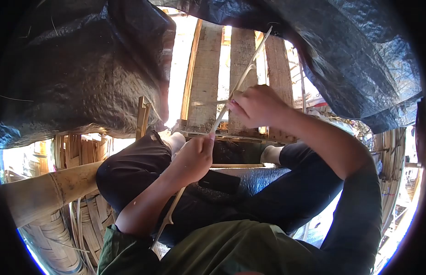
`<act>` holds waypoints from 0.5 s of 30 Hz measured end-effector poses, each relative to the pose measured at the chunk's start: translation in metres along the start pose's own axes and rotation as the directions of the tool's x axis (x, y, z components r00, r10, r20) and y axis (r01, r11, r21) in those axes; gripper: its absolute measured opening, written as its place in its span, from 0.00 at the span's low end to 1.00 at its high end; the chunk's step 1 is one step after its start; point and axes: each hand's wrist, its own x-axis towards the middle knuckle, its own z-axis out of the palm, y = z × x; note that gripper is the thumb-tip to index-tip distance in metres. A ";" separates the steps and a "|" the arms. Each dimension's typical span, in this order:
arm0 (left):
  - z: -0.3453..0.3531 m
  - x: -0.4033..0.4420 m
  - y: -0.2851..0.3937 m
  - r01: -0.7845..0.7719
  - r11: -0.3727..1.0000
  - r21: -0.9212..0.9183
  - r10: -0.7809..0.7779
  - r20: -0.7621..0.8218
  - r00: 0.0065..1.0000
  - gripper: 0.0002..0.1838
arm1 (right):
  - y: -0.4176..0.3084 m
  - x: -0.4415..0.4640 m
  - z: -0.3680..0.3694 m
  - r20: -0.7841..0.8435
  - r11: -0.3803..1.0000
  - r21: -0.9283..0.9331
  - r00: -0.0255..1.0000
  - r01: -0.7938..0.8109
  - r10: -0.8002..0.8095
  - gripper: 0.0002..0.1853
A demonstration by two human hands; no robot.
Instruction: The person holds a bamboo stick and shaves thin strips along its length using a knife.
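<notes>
A long thin bamboo strip [245, 75] with knobby joints slants from the wooden planks down past my lap. My left hand [192, 158] is closed round it near its middle, thumb pressed along it. Its lower end [169, 219] comes out below that hand, beside my left thigh. Higher up, my right hand [258, 106] is closed in a fist against the strip. A narrow blade-like piece [221, 102] sticks out to the left from the fist, crossing the strip; its handle is hidden by the fingers.
Upright wooden planks [205, 75] with bright gaps stand ahead. Black plastic sheeting [80, 78] hangs left and right. A thick bamboo pole [54, 190] lies at my left by woven bamboo walling [91, 220]. A dark flat rectangular object [219, 182] rests at my lap.
</notes>
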 end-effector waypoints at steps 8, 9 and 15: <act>0.004 0.014 -0.002 0.053 0.998 0.036 -0.054 0.045 0.998 0.26 | 0.071 0.012 0.006 0.007 0.830 0.307 0.873 -0.465 0.487 0.23; 0.006 0.013 -0.003 0.053 0.998 0.036 -0.054 0.041 0.998 0.26 | 0.064 0.013 0.013 0.112 0.757 0.351 0.827 -0.551 0.550 0.23; 0.024 0.016 -0.015 -0.020 0.999 0.040 0.018 0.046 0.999 0.25 | 0.040 0.019 0.025 0.153 0.540 0.587 0.737 -0.604 0.658 0.18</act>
